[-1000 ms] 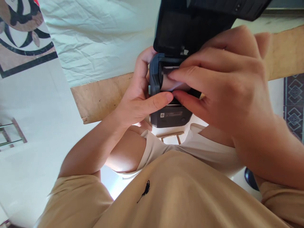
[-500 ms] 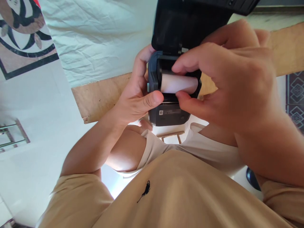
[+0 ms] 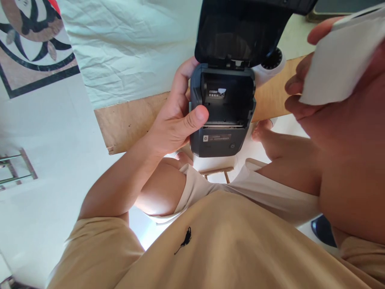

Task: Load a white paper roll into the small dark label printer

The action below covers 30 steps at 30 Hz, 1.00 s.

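My left hand [image 3: 176, 124] is wrapped round the left side of a small black label printer [image 3: 215, 143], its thumb over the front edge. The printer's lid [image 3: 234, 36] stands raised away from me. Inside, the paper bay [image 3: 228, 106] is bare, with a small printed sticker [image 3: 217, 93] on its back wall. At the upper right, my right hand [image 3: 345, 116] is closed on a white paper roll [image 3: 339, 64], apart from the printer. Part of the roll lies outside the picture.
Under the printer is a wooden table edge [image 3: 132, 120], partly covered by a pale green cloth [image 3: 129, 52]. A white cylinder with a dark round top [image 3: 272, 64] stands just right of the printer. A dark flat object [image 3: 339, 7] lies at the top right.
My right hand has lifted the paper roll out of the printer's bay and moved up and right with it. My left hand still holds the printer in nearly the same place.
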{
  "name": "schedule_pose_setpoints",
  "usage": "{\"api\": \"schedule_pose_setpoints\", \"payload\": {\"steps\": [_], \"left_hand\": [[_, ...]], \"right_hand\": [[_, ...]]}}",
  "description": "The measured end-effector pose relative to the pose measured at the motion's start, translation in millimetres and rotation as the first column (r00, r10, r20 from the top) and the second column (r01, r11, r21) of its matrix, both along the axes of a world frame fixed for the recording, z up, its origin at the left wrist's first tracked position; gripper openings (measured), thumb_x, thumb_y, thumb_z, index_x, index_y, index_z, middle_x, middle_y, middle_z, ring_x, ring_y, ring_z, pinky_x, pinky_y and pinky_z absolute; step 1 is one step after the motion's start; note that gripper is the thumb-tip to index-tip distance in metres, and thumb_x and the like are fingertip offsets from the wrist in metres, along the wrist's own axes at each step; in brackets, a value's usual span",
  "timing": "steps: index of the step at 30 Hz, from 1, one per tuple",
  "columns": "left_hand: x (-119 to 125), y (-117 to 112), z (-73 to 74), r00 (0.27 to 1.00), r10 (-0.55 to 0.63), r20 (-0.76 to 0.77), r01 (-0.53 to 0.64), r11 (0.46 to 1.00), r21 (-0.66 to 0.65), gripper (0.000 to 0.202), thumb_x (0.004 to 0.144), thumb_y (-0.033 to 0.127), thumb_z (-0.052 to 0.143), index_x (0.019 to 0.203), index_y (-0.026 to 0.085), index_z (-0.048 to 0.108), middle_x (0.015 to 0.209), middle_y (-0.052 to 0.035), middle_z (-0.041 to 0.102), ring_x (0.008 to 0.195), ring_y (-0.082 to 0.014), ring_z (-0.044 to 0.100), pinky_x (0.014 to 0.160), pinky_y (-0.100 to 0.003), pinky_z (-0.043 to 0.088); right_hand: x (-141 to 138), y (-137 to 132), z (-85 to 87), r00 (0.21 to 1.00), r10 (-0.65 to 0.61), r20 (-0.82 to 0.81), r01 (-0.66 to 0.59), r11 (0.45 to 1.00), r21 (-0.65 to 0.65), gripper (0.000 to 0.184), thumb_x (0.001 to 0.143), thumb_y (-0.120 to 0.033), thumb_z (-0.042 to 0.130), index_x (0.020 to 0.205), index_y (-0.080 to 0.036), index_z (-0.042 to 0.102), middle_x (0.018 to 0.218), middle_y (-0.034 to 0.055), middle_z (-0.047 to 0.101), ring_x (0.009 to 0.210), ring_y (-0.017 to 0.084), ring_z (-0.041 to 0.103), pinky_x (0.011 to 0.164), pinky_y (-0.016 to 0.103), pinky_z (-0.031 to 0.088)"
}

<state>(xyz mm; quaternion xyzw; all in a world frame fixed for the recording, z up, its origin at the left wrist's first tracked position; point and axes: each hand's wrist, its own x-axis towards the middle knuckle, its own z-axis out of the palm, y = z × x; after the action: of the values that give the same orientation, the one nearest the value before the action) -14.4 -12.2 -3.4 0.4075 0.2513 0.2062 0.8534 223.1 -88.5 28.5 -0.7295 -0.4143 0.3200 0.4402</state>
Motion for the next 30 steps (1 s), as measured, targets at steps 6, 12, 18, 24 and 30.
{"api": "schedule_pose_setpoints", "payload": {"steps": [6,12,18,24,30], "left_hand": [[0,2,7.5,1.0,-0.013,0.022,0.014,0.998,-0.055,0.079,0.078,0.048,0.079,0.139,0.027,0.032,0.15,-0.0095,0.045,0.125,-0.0273,0.06,0.096,-0.037,0.062],[1,3,9.0,1.0,-0.005,0.023,0.006,0.999,-0.041,0.084,0.078,0.049,0.078,0.142,0.026,0.029,0.145,-0.0097,0.05,0.129,-0.0288,0.058,0.098,-0.039,0.062],[0,2,6.7,1.0,0.012,-0.003,-0.012,1.0,-0.026,0.086,0.077,0.051,0.079,0.143,0.027,0.03,0.145,-0.0095,0.05,0.129,-0.0287,0.058,0.097,-0.037,0.062],[0,1,7.6,0.997,0.027,-0.066,-0.028,0.999,-0.015,0.09,0.072,0.056,0.081,0.143,0.029,0.033,0.141,-0.0078,0.054,0.133,-0.029,0.054,0.101,-0.04,0.061],[2,1,1.4,0.999,0.032,0.014,-0.032,0.999,-0.022,0.081,0.074,0.052,0.081,0.137,0.028,0.034,0.138,-0.0057,0.055,0.127,-0.026,0.058,0.093,-0.036,0.063]], "right_hand": [[-16,-3,11.5,0.964,0.02,-0.265,-0.017,1.0,0.011,0.013,0.072,-0.028,0.067,0.077,-0.019,0.059,0.063,-0.0015,0.045,0.064,0.004,0.051,0.058,0.025,0.046],[-6,-12,-9.8,0.974,-0.019,-0.224,0.011,0.999,-0.035,0.047,0.082,-0.066,0.053,0.098,-0.023,0.065,0.064,-0.0025,0.054,0.054,0.005,0.053,0.046,0.021,0.033],[-13,-9,-0.9,0.969,-0.072,-0.236,0.088,0.995,0.056,0.044,0.074,-0.058,0.072,0.098,-0.022,0.064,0.067,-0.0009,0.052,0.056,0.006,0.054,0.045,0.022,0.043],[3,-5,-7.3,0.901,-0.109,-0.42,0.079,0.993,-0.086,0.035,0.093,-0.047,0.043,0.122,-0.03,0.055,0.1,-0.0019,0.067,0.084,0.009,0.067,0.051,0.019,0.038],[-23,-2,19.7,0.912,-0.233,-0.338,0.17,0.964,-0.204,0.028,0.078,-0.022,0.059,0.105,-0.025,0.061,0.07,-0.0042,0.051,0.064,0.005,0.056,0.05,0.022,0.038]]}}
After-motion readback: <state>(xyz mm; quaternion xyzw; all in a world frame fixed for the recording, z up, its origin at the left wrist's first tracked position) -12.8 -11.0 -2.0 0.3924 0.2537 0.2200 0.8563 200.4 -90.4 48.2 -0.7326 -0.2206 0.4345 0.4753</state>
